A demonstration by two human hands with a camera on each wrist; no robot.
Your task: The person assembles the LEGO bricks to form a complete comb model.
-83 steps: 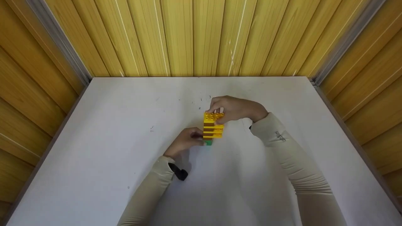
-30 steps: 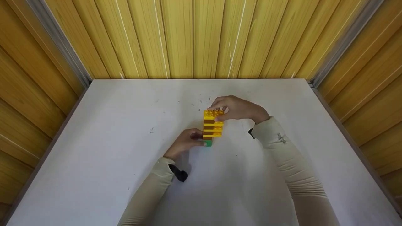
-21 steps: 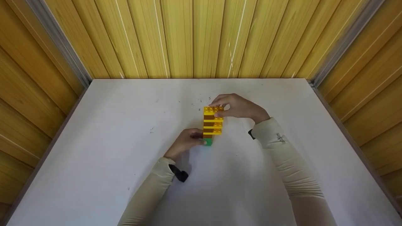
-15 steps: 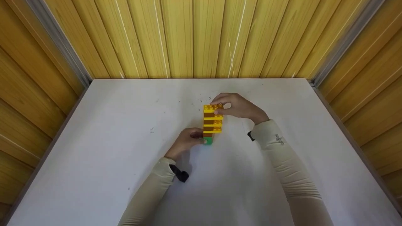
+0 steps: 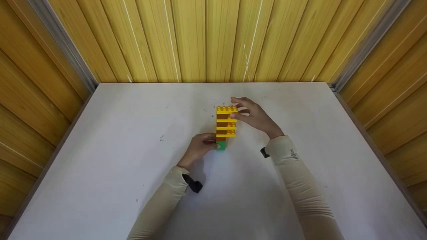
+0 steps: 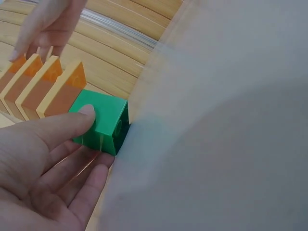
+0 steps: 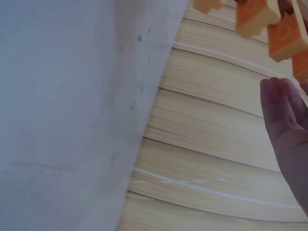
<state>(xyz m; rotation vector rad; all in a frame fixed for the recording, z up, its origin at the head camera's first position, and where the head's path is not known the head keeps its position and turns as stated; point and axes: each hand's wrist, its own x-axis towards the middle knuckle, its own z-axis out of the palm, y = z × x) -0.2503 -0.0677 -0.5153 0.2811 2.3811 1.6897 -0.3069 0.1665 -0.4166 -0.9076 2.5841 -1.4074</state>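
A tower of building bricks stands mid-table, with yellow plates [image 5: 226, 135] and brown bricks [image 5: 221, 116] alternating above a green brick [image 5: 221, 145] at the bottom. The yellow plates stick out to the right of the brown bricks like steps. My left hand [image 5: 197, 146] pinches the green brick, its thumb flat on the near face in the left wrist view. Beside the top yellow plate is my right hand [image 5: 254, 115], fingers spread and raised, thumb tip at the plate's right end. Whether that thumb touches is hard to tell. In the right wrist view, orange-looking plate ends [image 7: 288, 36] hang above its fingers.
The white table [image 5: 100, 150] bears small dark marks near its far half. Wood-patterned panels [image 5: 213, 40] rise behind and on both sides. Black wrist straps with a small device [image 5: 193, 184] show at the sleeves.
The tower's top has shifted farther from me, showing more of the green brick. My right hand has loosened from the top plate, its fingers lifting away to the right. My left hand keeps its pinch.
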